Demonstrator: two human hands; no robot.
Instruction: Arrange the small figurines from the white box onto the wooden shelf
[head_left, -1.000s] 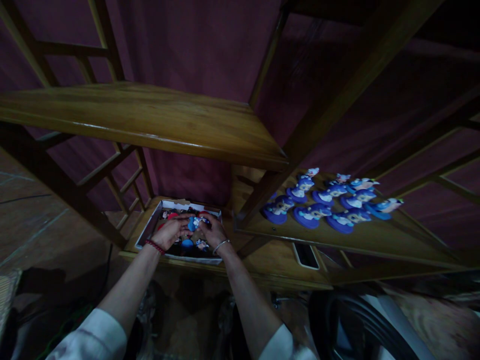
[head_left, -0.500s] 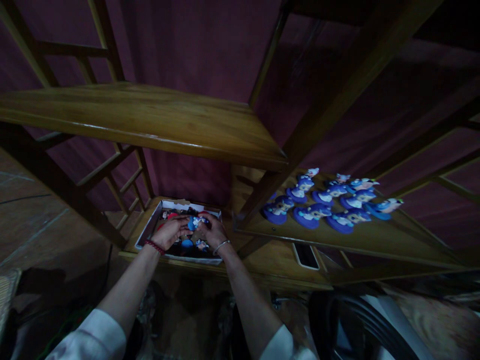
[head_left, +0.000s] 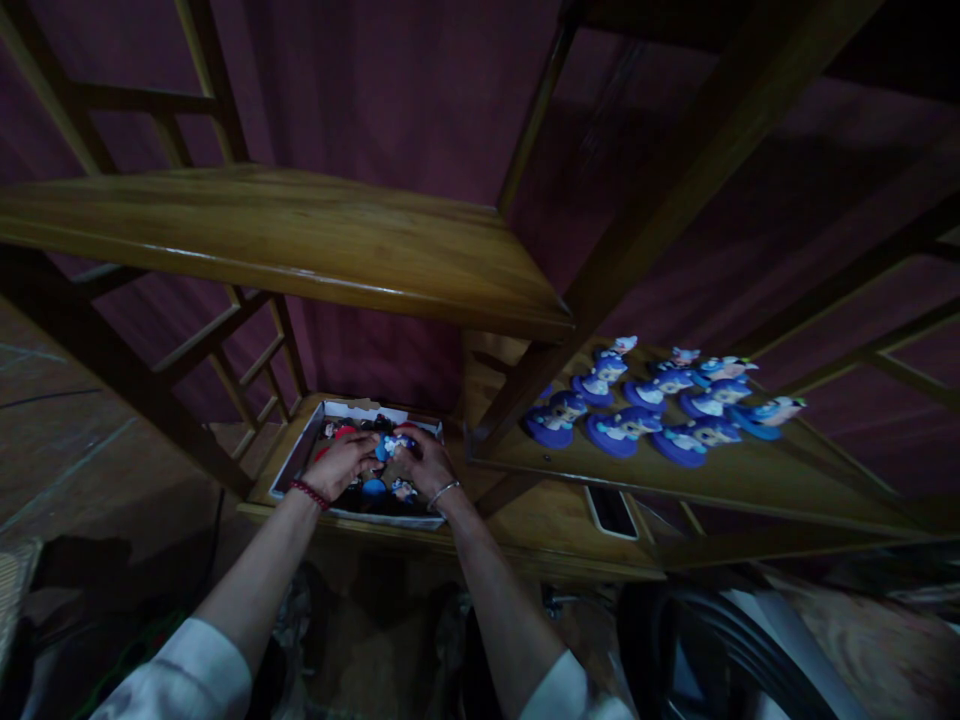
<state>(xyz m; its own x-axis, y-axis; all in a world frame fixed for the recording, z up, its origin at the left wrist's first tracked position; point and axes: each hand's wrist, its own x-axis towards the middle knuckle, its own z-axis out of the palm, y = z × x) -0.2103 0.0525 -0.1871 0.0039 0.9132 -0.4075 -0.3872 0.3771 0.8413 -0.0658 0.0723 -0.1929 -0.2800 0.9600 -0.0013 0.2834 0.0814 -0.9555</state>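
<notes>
A small blue-and-white figurine (head_left: 393,446) is held between both hands, just above a shallow white-edged box (head_left: 306,450). My left hand (head_left: 346,465) is closed on its blue base end, and my right hand (head_left: 425,462) grips the other end with thumb and fingers. Inside the box lie more figurines, among them a red one (head_left: 344,433) and a blue-and-white one (head_left: 403,490). A round blue piece (head_left: 373,489) rests in front of the held figurine. The hands hide part of the box's contents.
On the raised wooden shelf (head_left: 810,470) to the right stand several figurines with purple or blue bases (head_left: 622,430). A phone (head_left: 611,512) lies on the lower board. A thick wooden shelf (head_left: 300,230) juts out above the box, and a slanting post (head_left: 645,210) divides the bays.
The figurine has turned slightly between my fingers. Both hands stay almost where they were over the box.
</notes>
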